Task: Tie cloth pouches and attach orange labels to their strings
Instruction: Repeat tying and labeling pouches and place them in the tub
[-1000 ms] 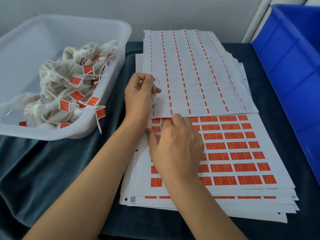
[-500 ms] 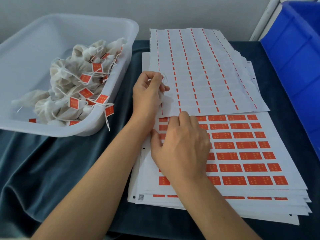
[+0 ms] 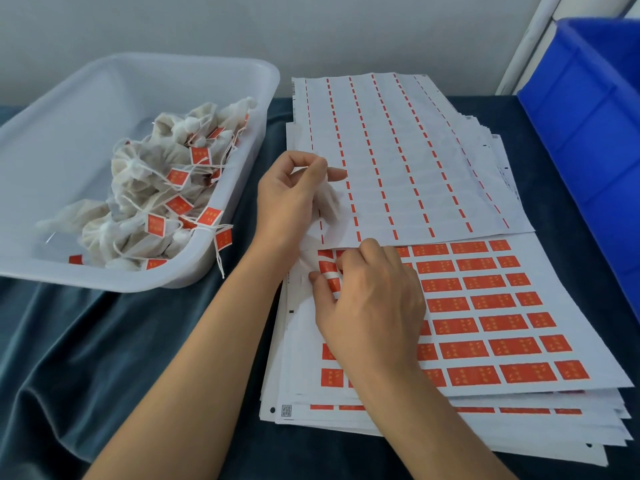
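Under right fingers (image 3: pixel 341 266): probably orange label (image 3: pixel 327 266).

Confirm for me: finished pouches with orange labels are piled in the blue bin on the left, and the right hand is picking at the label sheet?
Not quite. The head view shows the labelled pouches piled in the white translucent tub on the left; the blue bin stands at the right. The right hand is indeed picking at the orange label sheet.

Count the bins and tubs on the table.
2: the translucent white tub at the left, holding tied pouches with orange labels, and the blue bin at the right edge, only partly in view.
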Motion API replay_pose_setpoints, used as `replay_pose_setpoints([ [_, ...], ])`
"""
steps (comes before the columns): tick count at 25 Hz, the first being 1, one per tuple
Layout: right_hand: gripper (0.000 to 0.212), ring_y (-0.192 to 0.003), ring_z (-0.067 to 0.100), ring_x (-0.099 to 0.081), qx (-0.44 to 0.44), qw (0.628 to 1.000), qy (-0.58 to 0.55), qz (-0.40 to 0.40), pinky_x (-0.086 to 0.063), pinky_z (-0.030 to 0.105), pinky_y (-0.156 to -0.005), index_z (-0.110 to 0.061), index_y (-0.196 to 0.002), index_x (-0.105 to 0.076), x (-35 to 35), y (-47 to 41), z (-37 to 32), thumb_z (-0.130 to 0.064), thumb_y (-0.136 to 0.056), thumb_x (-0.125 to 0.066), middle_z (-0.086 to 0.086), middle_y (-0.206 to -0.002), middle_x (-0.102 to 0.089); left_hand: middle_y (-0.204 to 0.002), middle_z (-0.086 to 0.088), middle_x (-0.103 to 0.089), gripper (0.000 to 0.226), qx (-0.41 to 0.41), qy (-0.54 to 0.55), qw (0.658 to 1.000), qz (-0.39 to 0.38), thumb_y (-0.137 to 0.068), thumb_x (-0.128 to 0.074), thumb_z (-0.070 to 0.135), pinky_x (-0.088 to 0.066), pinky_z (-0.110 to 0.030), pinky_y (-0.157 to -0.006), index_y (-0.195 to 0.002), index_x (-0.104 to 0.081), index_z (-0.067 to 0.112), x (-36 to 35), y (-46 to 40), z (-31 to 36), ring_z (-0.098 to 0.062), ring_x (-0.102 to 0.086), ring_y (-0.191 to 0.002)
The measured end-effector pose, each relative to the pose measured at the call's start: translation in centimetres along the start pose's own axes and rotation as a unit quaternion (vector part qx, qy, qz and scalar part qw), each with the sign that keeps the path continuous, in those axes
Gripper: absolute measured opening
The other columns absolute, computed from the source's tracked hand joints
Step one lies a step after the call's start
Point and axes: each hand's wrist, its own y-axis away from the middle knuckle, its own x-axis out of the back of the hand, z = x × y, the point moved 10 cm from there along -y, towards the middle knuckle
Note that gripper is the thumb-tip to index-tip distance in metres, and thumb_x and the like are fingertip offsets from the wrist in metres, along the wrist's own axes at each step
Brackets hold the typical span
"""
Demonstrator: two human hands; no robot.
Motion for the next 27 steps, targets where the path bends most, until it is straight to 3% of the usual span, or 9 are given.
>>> replay_pose_setpoints([
  [6,0.038,-0.08,0.016,-0.063,0.009,1.0,0.006,0.019,-0.057,0.038,-0.078,-0.022,-0.098,-0.071,0.8,-0.5,-0.3,-0.057,-0.083,-0.071,-0.001,-0.09,-0.07,-0.098,0.0,-0.082,0.01,0.002,0.0,1.0,0.024,-0.104,-0.062,0.02,-0.053,-0.051,-0.107,-0.099,-0.065,0.012,0.1,0.2,-0.3,-0.012,-0.075,-0.102],
  [9,0.031,-0.072,0.016,-0.061,0.022,0.999,0.014,0.033,-0.058,0.041,-0.075,-0.019,-0.089,-0.071,0.9,-0.6,-0.9,-0.049,-0.082,-0.075,0.0,-0.079,-0.067,-0.098,-0.001,-0.082,0.01,0.006,0.016,0.999,0.032,-0.103,-0.062,0.019,-0.053,-0.054,-0.107,-0.1,-0.064,0.011,0.1,0.4,-0.6,-0.013,-0.076,-0.101],
  [13,0.026,-0.067,0.012,-0.055,0.025,0.999,-0.004,0.041,-0.056,0.036,-0.07,-0.019,-0.082,-0.072,1.0,-0.6,-1.1,-0.044,-0.083,-0.077,0.0,-0.073,-0.066,-0.098,0.0,-0.082,0.009,0.006,0.017,0.999,0.031,-0.104,-0.061,0.018,-0.053,-0.053,-0.107,-0.1,-0.064,0.01,0.0,0.4,-0.6,-0.013,-0.076,-0.101],
  [21,0.026,-0.061,0.009,-0.046,0.027,0.999,-0.026,0.031,-0.055,0.034,-0.067,-0.019,-0.076,-0.072,1.1,-1.2,-0.7,-0.042,-0.087,-0.071,-0.003,-0.066,-0.06,-0.098,-0.002,-0.082,0.008,0.005,0.017,0.999,0.026,-0.102,-0.061,0.016,-0.053,-0.056,-0.107,-0.097,-0.063,0.011,-0.1,0.5,-0.5,-0.015,-0.076,-0.1],
  [27,0.033,-0.063,0.018,-0.063,0.044,0.997,0.017,0.056,-0.06,0.044,-0.074,-0.017,-0.077,-0.076,1.3,-1.1,-1.4,-0.05,-0.081,-0.078,0.002,-0.07,-0.069,-0.098,-0.003,-0.082,0.008,0.014,0.03,0.999,0.031,-0.103,-0.062,0.017,-0.052,-0.057,-0.108,-0.097,-0.063,0.013,0.1,0.4,-0.7,-0.018,-0.076,-0.103],
])
